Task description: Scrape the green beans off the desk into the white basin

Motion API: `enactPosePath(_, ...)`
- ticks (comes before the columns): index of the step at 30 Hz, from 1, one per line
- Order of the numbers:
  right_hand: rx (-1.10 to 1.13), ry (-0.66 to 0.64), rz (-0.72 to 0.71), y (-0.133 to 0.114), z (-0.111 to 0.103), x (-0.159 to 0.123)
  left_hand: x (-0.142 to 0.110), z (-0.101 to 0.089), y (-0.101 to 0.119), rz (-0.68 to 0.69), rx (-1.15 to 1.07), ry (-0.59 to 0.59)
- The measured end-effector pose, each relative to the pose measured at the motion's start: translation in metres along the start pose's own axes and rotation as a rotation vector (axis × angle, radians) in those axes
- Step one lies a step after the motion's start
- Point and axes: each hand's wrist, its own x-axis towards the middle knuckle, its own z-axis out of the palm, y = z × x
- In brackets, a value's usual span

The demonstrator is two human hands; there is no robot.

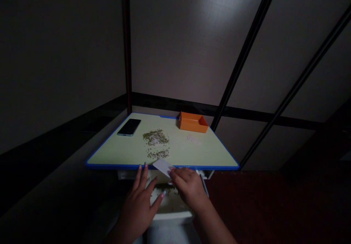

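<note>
My right hand (188, 185) pinches a thin white card (163, 166) at the table's front edge. The card's far end lies by a small strip of green beans (158, 154). My left hand (139, 200) has its fingers spread, two fingertips at the blue edge, and holds nothing. Behind the strip, a larger heap of green beans (155, 137) is mixed with pale grains. Below the table, between my hands, a pulled-out white drawer (172, 214) has green beans scattered inside. A small patch of pale grains (193, 139) lies to the right on the tabletop.
The pale tabletop (109, 156) has a blue rim. A black-screened phone (129, 127) lies at its left. An orange open box (193, 122) stands at the back right. Panelled walls (175, 53) rise close behind and to the left; a dark red floor (260, 203) shows at right.
</note>
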Motion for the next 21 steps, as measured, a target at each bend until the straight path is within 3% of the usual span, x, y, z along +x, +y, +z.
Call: enactPosePath(21,-0.097,-0.094,0.182,0.003,0.004,-0.011,-0.002,0.005,-0.007,0.060,0.064,0.024)
